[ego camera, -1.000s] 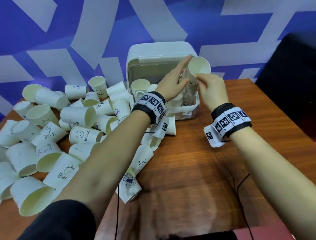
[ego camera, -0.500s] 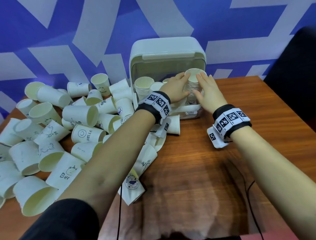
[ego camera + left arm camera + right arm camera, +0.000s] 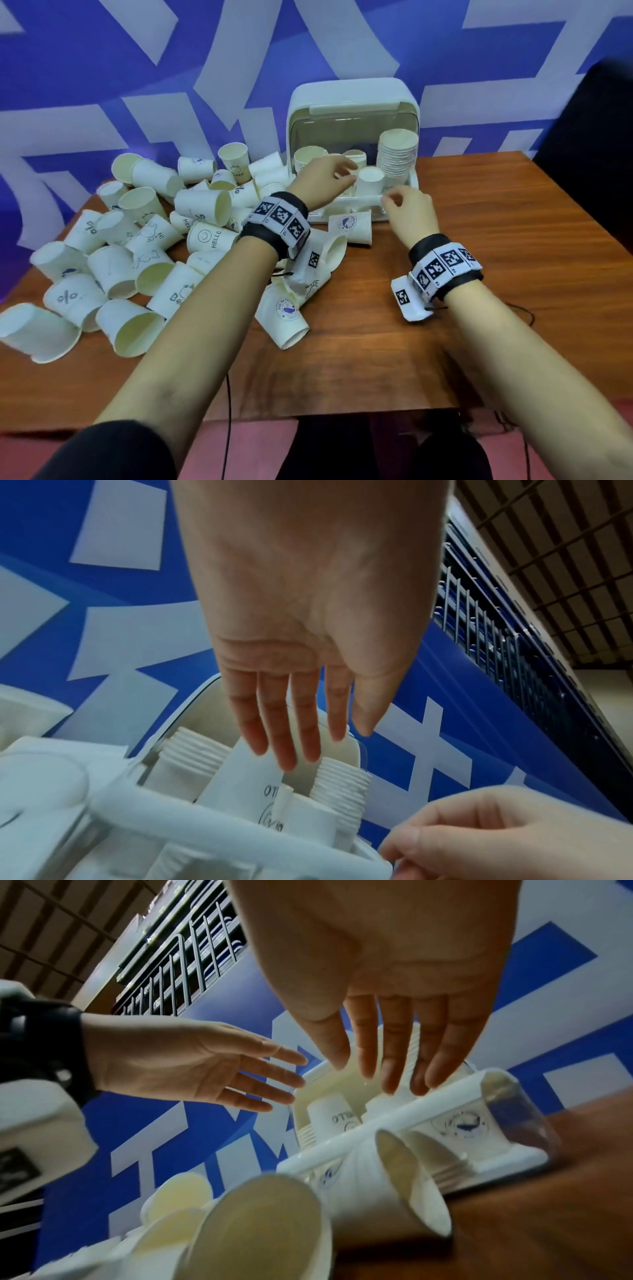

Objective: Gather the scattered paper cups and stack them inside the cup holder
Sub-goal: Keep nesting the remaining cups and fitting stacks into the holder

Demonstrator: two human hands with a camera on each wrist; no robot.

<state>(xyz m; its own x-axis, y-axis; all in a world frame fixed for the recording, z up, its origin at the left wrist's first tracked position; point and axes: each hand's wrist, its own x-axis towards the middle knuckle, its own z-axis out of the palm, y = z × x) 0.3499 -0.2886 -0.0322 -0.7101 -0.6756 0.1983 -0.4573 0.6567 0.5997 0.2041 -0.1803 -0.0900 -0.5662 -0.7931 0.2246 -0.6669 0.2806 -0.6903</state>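
Scattered paper cups (image 3: pixel 102 270) cover the left half of the desk (image 3: pixel 496 233), most of them on their sides with mouths facing all ways, some printed with "HELLO" or small drawings. The heap runs from the desk's left edge up to the cup holder (image 3: pixel 352 102), which stands at the back edge near the middle with its lid raised.

Inside the holder, at the left, sits a short stack of cups (image 3: pixel 310 157). Near the front stands a single upright cup (image 3: pixel 370 181). At the right rises the tall stack (image 3: pixel 399 154), its rim well above the holder's front wall.

My left hand (image 3: pixel 325 181) reaches over the holder's front wall, fingers (image 3: pixel 284 737) straight and loosely spread, holding nothing, tips just by the single cup. My right hand (image 3: pixel 409 212) hovers at the holder's front right, also empty; its wrist camera shows the fingers (image 3: pixel 394 1047) extended.

One cup with a blue round logo (image 3: pixel 352 224) lies on its side just before the holder, between my wrists, and more tipped cups (image 3: pixel 287 315) lie under my left forearm.
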